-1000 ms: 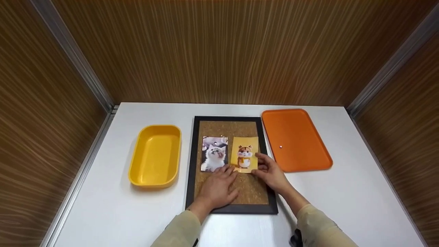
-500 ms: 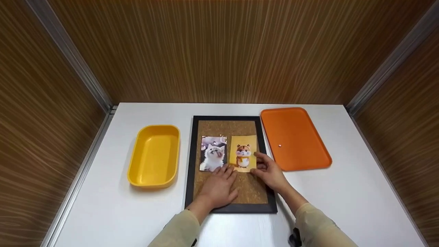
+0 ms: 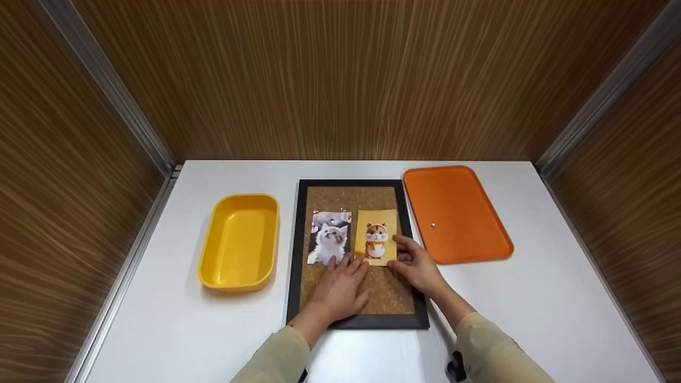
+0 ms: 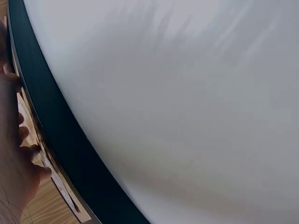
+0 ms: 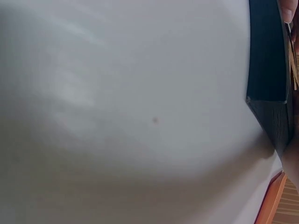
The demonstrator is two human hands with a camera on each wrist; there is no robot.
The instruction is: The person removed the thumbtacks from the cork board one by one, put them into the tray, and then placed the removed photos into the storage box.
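Observation:
A black-framed cork board (image 3: 391, 298) lies flat, bearing a kitten photo (image 3: 331, 242) on the left and a yellow hamster picture card (image 3: 376, 239) on the right. A small shiny pin (image 3: 332, 221) shows near the top of the kitten photo. My left hand (image 3: 338, 292) lies palm down with extended fingers, its fingertips over the lower edges of both pictures. With thumb and index finger, my right hand (image 3: 417, 268) holds the hamster card by its lower right edge. The left wrist view catches the left hand (image 4: 18, 172) beside the frame; a right fingertip (image 5: 288, 14) shows in the right wrist view.
To the left stands a deep yellow bin (image 3: 239, 242). An orange tray (image 3: 460, 213) sits right of the board, its edge close to the frame, with one small shiny pin (image 3: 432, 225) on it. Wood-grain panels (image 3: 340, 80) enclose the white table (image 3: 532, 308) at the back and sides.

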